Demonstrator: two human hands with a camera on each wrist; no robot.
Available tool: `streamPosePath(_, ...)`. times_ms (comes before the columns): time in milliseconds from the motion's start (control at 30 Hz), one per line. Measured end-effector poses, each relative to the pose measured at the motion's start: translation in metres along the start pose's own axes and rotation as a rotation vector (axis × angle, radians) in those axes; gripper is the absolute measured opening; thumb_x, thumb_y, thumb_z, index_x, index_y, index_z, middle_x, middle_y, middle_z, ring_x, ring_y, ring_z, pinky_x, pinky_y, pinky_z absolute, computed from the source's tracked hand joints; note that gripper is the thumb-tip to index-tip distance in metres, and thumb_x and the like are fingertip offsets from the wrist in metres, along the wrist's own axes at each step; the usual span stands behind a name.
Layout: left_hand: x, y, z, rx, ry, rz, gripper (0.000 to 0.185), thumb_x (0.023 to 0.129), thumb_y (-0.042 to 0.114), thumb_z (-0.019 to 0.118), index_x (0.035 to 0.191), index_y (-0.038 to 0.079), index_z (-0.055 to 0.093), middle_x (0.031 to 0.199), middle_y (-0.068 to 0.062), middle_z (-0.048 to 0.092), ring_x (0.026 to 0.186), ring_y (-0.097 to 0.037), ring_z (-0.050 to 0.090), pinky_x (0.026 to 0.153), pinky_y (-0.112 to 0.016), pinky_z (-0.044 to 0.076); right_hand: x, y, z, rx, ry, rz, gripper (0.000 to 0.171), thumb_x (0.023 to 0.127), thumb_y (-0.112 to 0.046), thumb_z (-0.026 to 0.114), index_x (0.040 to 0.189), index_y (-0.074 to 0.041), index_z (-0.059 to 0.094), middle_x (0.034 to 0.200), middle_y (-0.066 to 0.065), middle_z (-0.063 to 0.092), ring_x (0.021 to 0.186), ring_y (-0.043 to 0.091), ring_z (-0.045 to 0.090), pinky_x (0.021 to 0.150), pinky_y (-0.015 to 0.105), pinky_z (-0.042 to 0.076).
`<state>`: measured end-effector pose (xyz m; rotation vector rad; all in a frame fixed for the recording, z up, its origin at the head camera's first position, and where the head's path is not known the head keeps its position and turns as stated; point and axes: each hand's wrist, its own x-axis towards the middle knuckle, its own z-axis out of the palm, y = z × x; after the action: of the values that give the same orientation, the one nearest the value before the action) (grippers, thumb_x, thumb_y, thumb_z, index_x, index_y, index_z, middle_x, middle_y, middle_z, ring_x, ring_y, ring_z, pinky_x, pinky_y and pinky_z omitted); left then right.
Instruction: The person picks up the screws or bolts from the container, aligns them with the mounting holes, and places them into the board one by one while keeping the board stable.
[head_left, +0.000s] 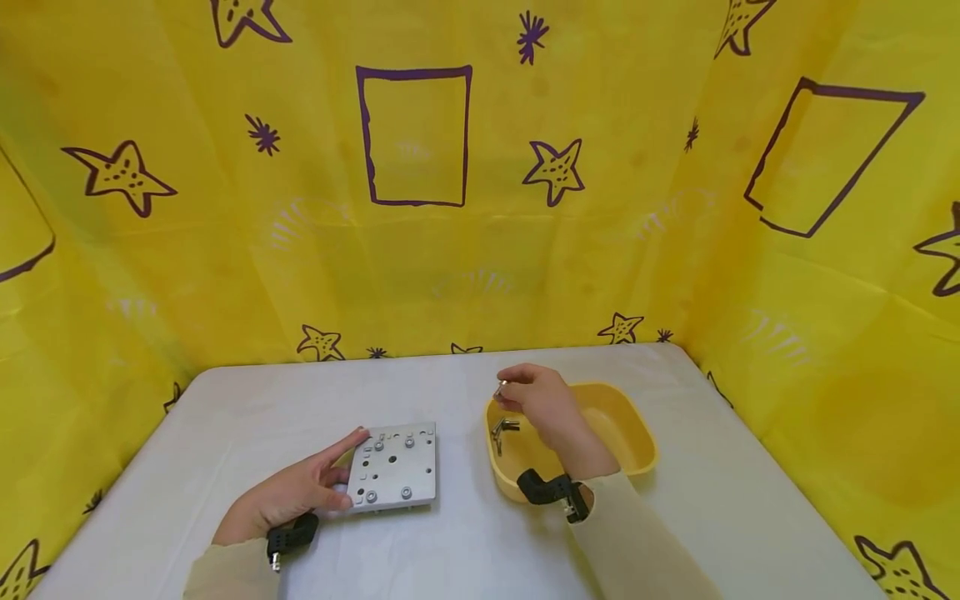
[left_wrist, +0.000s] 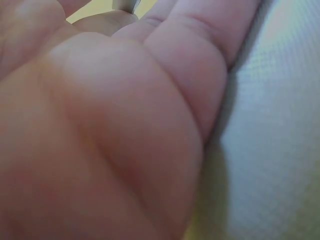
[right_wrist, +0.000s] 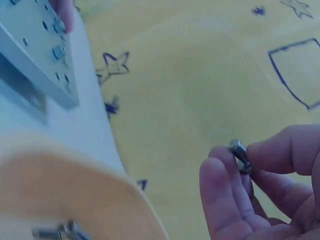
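My left hand (head_left: pixel 296 492) grips the left edge of a silver metal plate (head_left: pixel 382 475) with its fingers spread along that side. Socket-head bolts (head_left: pixel 407 492) stand in several of the plate's holes, and other holes are bare. Above the far left rim of a yellow plastic bin (head_left: pixel 637 425), my right hand (head_left: pixel 540 404) pinches a small metal bolt (right_wrist: pixel 238 147) between thumb and fingers. Part of that bolt is hidden by the fingertips. More bolts (head_left: pixel 501 432) lie in the bin's left end. The left wrist view is mostly filled by the palm (left_wrist: pixel 115 125).
A white-covered table (head_left: pixel 285 400) bears the plate at centre left and the bin to its right. Yellow cloth walls (head_left: pixel 420 275) with drawn stars and frames close off the back and both sides.
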<state>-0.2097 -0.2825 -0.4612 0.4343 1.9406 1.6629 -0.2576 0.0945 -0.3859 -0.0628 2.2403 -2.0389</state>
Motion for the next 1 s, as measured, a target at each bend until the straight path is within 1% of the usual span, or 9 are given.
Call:
streamPosePath(100, -0.001, 0.000, -0.001, -0.010, -0.007, -0.011, 0.103, 0.083, -0.001, 0.076, 0.161, 0.015, 0.012, 0.148, -0.028, 0.037, 0.115, -0.034, 0.057, 0.090, -0.033, 0.048, 0.006, -0.002, 0.027, -0.014, -0.091, -0.025, 0.016, 0.095, -0.001, 0.063, 0.111, 0.001, 0.068, 0.104, 0.019, 0.066, 0.094, 0.033, 0.067, 0.081, 0.035, 0.055)
streamPosePath(200, -0.001, 0.000, -0.001, -0.002, -0.004, -0.017, 0.103, 0.083, 0.000, 0.076, 0.161, 0.015, 0.012, 0.150, -0.029, 0.034, 0.115, -0.034, 0.057, 0.090, -0.034, 0.048, 0.007, 0.000, 0.059, -0.087, -0.185, -0.041, 0.013, 0.094, -0.004, 0.065, 0.107, -0.002, 0.069, 0.096, 0.011, 0.068, 0.091, 0.030, 0.068, 0.080, 0.035, 0.055)
streamPosePath(333, 0.000, 0.000, -0.001, 0.002, -0.002, -0.013, 0.103, 0.083, 0.001, 0.076, 0.161, 0.015, 0.011, 0.154, -0.032, 0.024, 0.118, -0.033, 0.056, 0.091, -0.034, 0.048, 0.005, 0.008, 0.098, -0.257, -0.265, -0.045, 0.012, 0.092, -0.007, 0.070, 0.104, -0.007, 0.072, 0.088, 0.001, 0.066, 0.081, 0.022, 0.066, 0.074, 0.033, 0.055)
streamPosePath(400, 0.000, 0.000, -0.001, 0.002, -0.005, -0.007, 0.103, 0.083, 0.001, 0.076, 0.161, 0.014, 0.011, 0.156, -0.032, 0.020, 0.119, -0.033, 0.055, 0.091, -0.034, 0.048, 0.004, 0.013, 0.113, -0.375, -0.279, -0.057, 0.012, 0.091, -0.010, 0.071, 0.103, -0.011, 0.073, 0.086, -0.003, 0.064, 0.077, 0.017, 0.062, 0.068, 0.031, 0.053)
streamPosePath(467, 0.000, -0.001, -0.001, 0.012, -0.002, 0.000, 0.102, 0.083, 0.001, 0.076, 0.161, 0.014, 0.012, 0.156, -0.033, 0.017, 0.121, -0.034, 0.053, 0.091, -0.034, 0.047, 0.002, 0.017, 0.123, -0.490, -0.283, -0.087, 0.012, 0.091, -0.011, 0.071, 0.102, -0.013, 0.074, 0.085, -0.006, 0.061, 0.076, 0.013, 0.057, 0.066, 0.028, 0.050)
streamPosePath(533, 0.000, -0.002, -0.001, 0.030, 0.011, 0.000, 0.102, 0.083, 0.002, 0.077, 0.161, 0.014, 0.013, 0.158, -0.031, 0.013, 0.124, -0.034, 0.050, 0.092, -0.034, 0.047, 0.002, 0.020, 0.130, -0.593, -0.279, -0.120, 0.011, 0.091, -0.012, 0.071, 0.100, -0.017, 0.074, 0.083, -0.009, 0.060, 0.077, 0.011, 0.054, 0.067, 0.027, 0.047)
streamPosePath(633, -0.001, -0.003, -0.002, 0.061, 0.032, -0.004, 0.100, 0.083, 0.004, 0.077, 0.161, 0.015, 0.016, 0.160, -0.029, 0.010, 0.128, -0.035, 0.046, 0.092, -0.034, 0.046, 0.002, 0.022, 0.136, -0.683, -0.277, -0.170, 0.010, 0.090, -0.011, 0.071, 0.098, -0.017, 0.074, 0.082, -0.011, 0.059, 0.079, 0.009, 0.053, 0.073, 0.026, 0.045)
streamPosePath(800, 0.000, -0.003, -0.002, 0.045, 0.028, -0.006, 0.101, 0.083, 0.003, 0.077, 0.161, 0.015, 0.015, 0.159, -0.030, 0.010, 0.126, -0.035, 0.049, 0.092, -0.034, 0.047, 0.002, 0.023, 0.138, -0.775, -0.281, -0.225, 0.010, 0.090, -0.012, 0.072, 0.099, -0.017, 0.074, 0.083, -0.012, 0.060, 0.079, 0.006, 0.053, 0.078, 0.025, 0.046)
streamPosePath(1000, 0.001, -0.003, -0.002, 0.022, 0.020, -0.002, 0.103, 0.081, 0.002, 0.078, 0.161, 0.014, 0.014, 0.157, -0.031, 0.015, 0.119, -0.032, 0.054, 0.090, -0.034, 0.048, 0.000, 0.021, 0.139, -0.872, -0.298, -0.246, 0.011, 0.091, -0.012, 0.070, 0.100, -0.017, 0.074, 0.086, -0.012, 0.063, 0.082, 0.005, 0.054, 0.082, 0.024, 0.047)
